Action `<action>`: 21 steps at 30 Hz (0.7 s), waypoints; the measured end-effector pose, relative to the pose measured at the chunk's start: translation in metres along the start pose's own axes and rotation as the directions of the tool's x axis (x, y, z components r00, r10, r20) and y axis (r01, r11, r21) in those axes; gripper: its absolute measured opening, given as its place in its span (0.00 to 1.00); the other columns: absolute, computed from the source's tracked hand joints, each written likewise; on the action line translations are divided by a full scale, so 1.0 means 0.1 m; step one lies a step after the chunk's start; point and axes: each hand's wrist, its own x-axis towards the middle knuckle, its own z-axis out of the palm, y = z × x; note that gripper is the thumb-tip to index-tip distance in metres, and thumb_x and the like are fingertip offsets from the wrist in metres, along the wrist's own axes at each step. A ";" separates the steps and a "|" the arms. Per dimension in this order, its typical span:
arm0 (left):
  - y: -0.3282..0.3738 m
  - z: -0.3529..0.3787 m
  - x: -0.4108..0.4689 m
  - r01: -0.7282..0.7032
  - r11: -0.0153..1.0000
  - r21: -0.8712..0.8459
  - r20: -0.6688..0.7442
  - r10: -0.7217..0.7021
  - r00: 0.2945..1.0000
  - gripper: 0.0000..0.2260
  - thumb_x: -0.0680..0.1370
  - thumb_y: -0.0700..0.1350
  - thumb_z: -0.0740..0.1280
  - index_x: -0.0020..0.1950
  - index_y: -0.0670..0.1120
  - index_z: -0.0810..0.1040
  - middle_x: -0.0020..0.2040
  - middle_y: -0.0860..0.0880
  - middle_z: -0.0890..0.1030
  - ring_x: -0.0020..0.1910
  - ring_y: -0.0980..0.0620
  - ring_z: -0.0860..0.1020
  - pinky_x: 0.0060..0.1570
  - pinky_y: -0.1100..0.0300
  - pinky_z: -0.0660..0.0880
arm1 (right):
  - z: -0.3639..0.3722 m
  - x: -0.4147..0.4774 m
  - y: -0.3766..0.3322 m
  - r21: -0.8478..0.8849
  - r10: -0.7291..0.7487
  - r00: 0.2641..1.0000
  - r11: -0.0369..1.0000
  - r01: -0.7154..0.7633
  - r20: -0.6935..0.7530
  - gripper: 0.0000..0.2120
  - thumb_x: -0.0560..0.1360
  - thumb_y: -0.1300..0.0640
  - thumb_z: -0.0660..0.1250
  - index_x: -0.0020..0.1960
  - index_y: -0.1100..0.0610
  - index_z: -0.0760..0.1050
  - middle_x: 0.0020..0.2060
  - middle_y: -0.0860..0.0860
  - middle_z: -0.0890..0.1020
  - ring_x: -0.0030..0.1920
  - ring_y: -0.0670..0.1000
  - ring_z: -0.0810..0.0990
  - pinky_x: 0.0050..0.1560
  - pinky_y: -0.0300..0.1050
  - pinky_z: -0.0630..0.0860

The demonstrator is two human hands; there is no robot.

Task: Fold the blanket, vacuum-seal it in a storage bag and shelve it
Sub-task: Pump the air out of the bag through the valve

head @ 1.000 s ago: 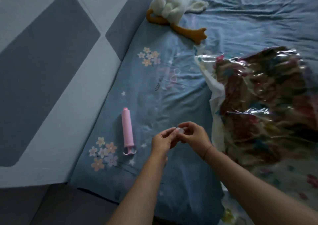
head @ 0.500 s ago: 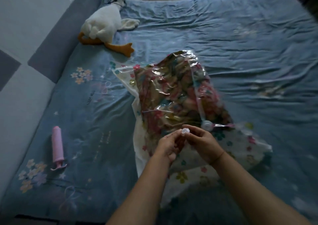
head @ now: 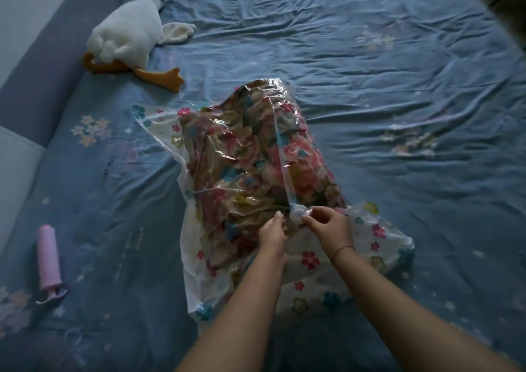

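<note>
Head view: the bag [head: 378, 246], with the folded blanket [head: 244, 166] inside, lies mid-bed [head: 398, 72]. The right hand [head: 331, 229] pinches a small white cap [head: 308, 212] at the right edge of the bag's valve [head: 296, 213]. The left hand [head: 271, 233] curls just left of the valve; I cannot tell whether it holds anything. A pink pump [head: 49, 257] lies near left, a plush goose [head: 125, 38] far left.
</note>
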 end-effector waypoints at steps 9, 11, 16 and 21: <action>0.01 0.07 0.72 -0.002 0.972 0.235 0.210 -0.049 0.977 0.15 0.81 0.51 0.61 0.59 0.42 0.79 0.54 0.42 0.82 0.52 0.46 0.81 0.47 0.56 0.79 | 0.40 0.24 0.33 -0.421 -0.216 0.964 0.897 0.134 -0.154 0.14 0.71 0.59 0.73 0.56 0.58 0.79 0.49 0.55 0.78 0.47 0.52 0.77 0.48 0.38 0.70; 0.01 0.08 0.80 -0.037 0.962 0.269 0.244 -0.031 0.969 0.10 0.80 0.47 0.65 0.56 0.43 0.80 0.52 0.42 0.83 0.53 0.44 0.81 0.51 0.52 0.80 | 0.43 0.25 0.38 -0.422 -0.228 0.959 0.896 0.139 -0.167 0.15 0.71 0.59 0.72 0.57 0.58 0.79 0.50 0.55 0.79 0.49 0.53 0.78 0.50 0.39 0.71; 0.00 0.12 0.98 -0.205 0.878 0.433 0.243 0.105 0.964 0.03 0.74 0.44 0.73 0.46 0.46 0.83 0.48 0.44 0.85 0.51 0.44 0.82 0.57 0.47 0.78 | 0.45 0.28 0.47 -0.455 -0.281 0.946 0.872 0.181 -0.162 0.17 0.70 0.62 0.73 0.58 0.60 0.79 0.49 0.58 0.81 0.48 0.57 0.80 0.51 0.45 0.74; -0.01 0.12 1.02 -0.281 0.845 0.455 0.258 0.177 0.950 0.03 0.75 0.42 0.71 0.46 0.44 0.83 0.46 0.42 0.85 0.50 0.43 0.82 0.55 0.46 0.78 | 0.43 0.25 0.45 -0.532 -0.318 0.940 0.820 0.209 -0.121 0.14 0.72 0.59 0.72 0.56 0.62 0.79 0.47 0.60 0.81 0.45 0.61 0.80 0.46 0.51 0.77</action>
